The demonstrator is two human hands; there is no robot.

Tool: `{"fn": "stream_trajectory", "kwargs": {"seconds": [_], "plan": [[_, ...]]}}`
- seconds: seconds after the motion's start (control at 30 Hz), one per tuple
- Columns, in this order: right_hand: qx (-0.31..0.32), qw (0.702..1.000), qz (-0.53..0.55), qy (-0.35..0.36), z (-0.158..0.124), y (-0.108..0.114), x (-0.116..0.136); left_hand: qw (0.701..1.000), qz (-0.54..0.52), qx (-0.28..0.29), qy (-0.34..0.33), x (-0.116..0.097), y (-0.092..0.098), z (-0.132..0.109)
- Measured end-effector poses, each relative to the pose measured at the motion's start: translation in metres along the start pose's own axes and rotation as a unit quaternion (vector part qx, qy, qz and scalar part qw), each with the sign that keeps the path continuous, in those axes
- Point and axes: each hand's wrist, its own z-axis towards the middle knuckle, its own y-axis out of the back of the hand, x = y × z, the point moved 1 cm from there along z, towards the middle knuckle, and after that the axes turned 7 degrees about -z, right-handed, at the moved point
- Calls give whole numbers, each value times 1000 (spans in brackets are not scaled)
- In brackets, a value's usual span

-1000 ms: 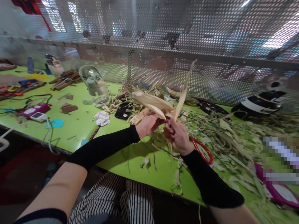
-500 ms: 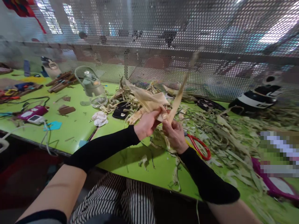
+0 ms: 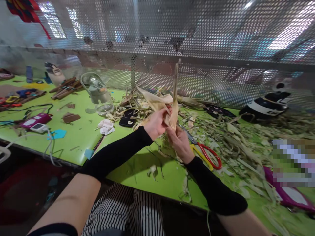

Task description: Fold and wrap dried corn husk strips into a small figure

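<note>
Both my hands meet above the green table (image 3: 81, 131), working a dry corn husk (image 3: 157, 101). My left hand (image 3: 155, 124) grips the wide, pale part of the husk, fingers closed round it. My right hand (image 3: 179, 143) pinches a narrow husk strip (image 3: 175, 85) that stands almost straight up from between my hands. Red-and-yellow-handled scissors (image 3: 206, 154) lie on the table just right of my right hand. Black sleeves cover both forearms.
Husk scraps (image 3: 241, 144) litter the table's right half. A black phone (image 3: 127, 117), a crumpled tissue (image 3: 106, 126), a small fan (image 3: 96, 88), wooden sticks (image 3: 64, 86), a pink device (image 3: 34, 119) and cables lie to the left. A perforated metal screen (image 3: 197, 49) backs the table.
The narrow strip has swung from leaning right to nearly upright. The wide husk has folded down closer to my left hand. Both hands stayed together; the scissors' yellow handle now shows.
</note>
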Motion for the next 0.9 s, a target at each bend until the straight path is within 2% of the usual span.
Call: {"fn": "stream_trajectory", "kwargs": {"seconds": [0.07,0.17,0.27,0.33,0.43,0.5,0.53,0.6,0.7,0.73,0.8,0.83,0.9], "plan": [[-72,985,-141,67,2,12,1,998,-21,-9,67,2,-10,4],[-114,941,-288,135,6,31,1,987,-48,50,148,4,-23,6],[-70,910,-364,185,10,41,-2,978,-39,65,193,5,-21,7],[-14,885,-405,230,11,40,-5,971,-24,58,231,4,-10,6],[49,843,-440,305,8,31,-8,968,-14,49,247,3,15,-4],[64,838,-422,341,2,22,-6,969,-24,60,238,1,29,-17],[63,849,-395,346,-1,17,-4,970,-54,78,223,-1,34,-25],[49,899,-303,313,-5,8,0,979,-111,75,155,-5,36,-38],[4,982,-78,171,-5,-1,5,989,-140,35,39,-6,20,-46],[-19,993,6,114,-3,-3,5,988,-149,35,-7,-3,11,-45],[-77,987,138,14,4,-1,2,988,-145,28,-43,10,-7,-38],[-102,979,177,-19,8,2,0,992,-97,15,-84,18,-14,-33],[-119,974,192,-37,18,10,-3,978,74,58,-185,33,-24,-26]]}}
